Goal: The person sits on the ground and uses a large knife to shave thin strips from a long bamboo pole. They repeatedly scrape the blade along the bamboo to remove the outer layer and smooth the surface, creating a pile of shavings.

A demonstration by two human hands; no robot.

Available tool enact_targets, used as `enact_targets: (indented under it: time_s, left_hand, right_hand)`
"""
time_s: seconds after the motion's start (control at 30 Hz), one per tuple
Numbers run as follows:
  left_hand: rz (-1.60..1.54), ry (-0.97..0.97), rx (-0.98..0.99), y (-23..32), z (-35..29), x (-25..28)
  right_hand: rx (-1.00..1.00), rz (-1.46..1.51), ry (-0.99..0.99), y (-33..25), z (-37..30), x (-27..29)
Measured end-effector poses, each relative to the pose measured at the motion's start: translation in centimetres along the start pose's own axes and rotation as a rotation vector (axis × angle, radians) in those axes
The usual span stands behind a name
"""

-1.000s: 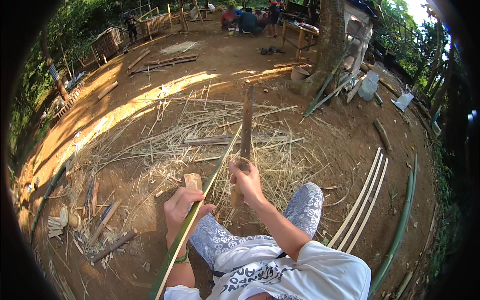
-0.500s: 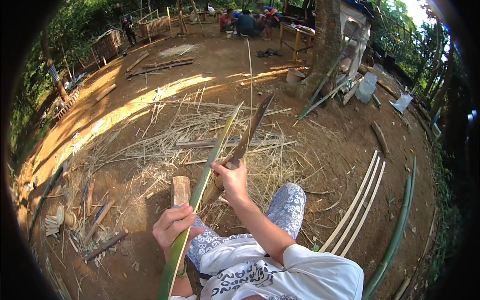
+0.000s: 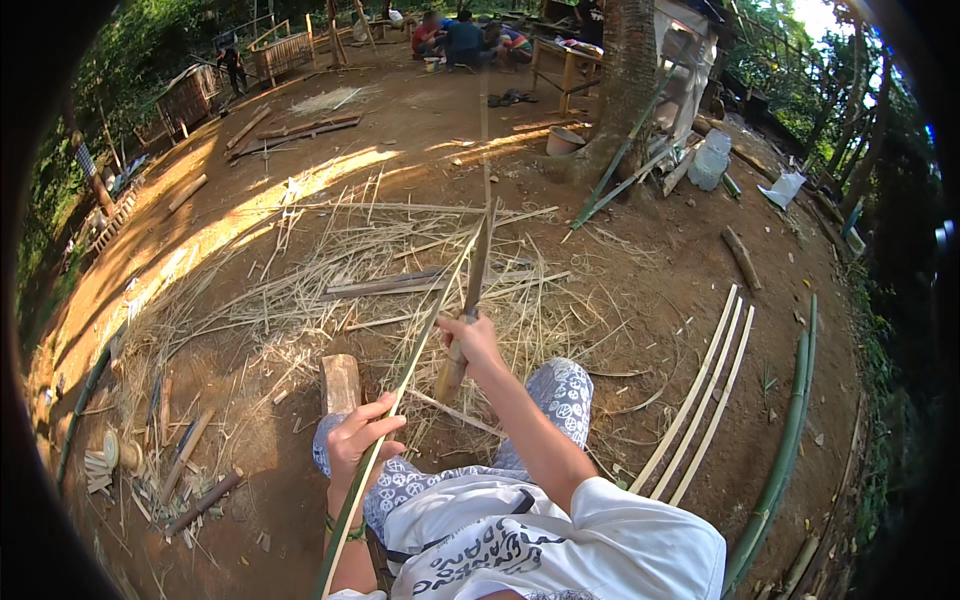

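Observation:
A long split bamboo strip (image 3: pixel 420 345), green on one face and pale on the other, runs from the lower edge up and away past my knees. My left hand (image 3: pixel 362 435) is closed around its near part, fingers bent over it. In my right hand (image 3: pixel 475 345) is a machete (image 3: pixel 480 262) with a dark blade and a thick bamboo-coloured handle. The blade points away from me and lies against or right beside the strip's far end; I cannot tell which. A thin pale strip (image 3: pixel 486 130) stretches farther off beyond the blade, blurred.
Bamboo shavings (image 3: pixel 390 245) litter the ground ahead. A wood block (image 3: pixel 340 383) stands by my left knee. To the right lie pale strips (image 3: pixel 700 400) and green bamboo poles (image 3: pixel 785 460). Several people (image 3: pixel 465 42) gather beyond, near a table (image 3: pixel 565 62) and tree trunk (image 3: pixel 625 100).
The bamboo strip has turned from showing its broad green face to nearly edge-on. My right hand and the machete sit slightly farther right against the strip, the blade more upright.

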State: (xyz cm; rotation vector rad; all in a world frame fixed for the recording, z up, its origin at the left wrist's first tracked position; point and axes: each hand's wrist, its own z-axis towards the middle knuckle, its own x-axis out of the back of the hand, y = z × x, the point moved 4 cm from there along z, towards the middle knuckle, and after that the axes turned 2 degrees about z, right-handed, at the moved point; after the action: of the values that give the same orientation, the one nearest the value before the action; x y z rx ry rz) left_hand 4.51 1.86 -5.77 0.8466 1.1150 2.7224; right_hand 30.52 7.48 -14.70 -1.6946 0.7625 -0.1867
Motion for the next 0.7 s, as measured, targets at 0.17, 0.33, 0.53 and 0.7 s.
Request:
enact_targets:
  time_s: [0.17,0.33,0.53,0.7]
  left_hand:
    - [-0.08,-0.054,-0.03,-0.8,-0.1,-0.8]
    - [-0.186,-0.097,0.039,-0.2,1.5,-1.6]
    - [-0.345,-0.021,-0.073,-2.0,0.6,-2.2]
    - [-0.219,0.07,-0.1,-2.2,-0.3,-2.3]
  right_hand:
    - [-0.102,0.012,-0.075,3.1,-2.2,2.3]
    - [-0.079,0.155,-0.069,2.5,-2.5,1.7]
    - [-0.015,0.261,-0.001,1.4,-1.3,0.3]
    - [-0.039,0.136,-0.088,1.2,-2.0,-0.2]
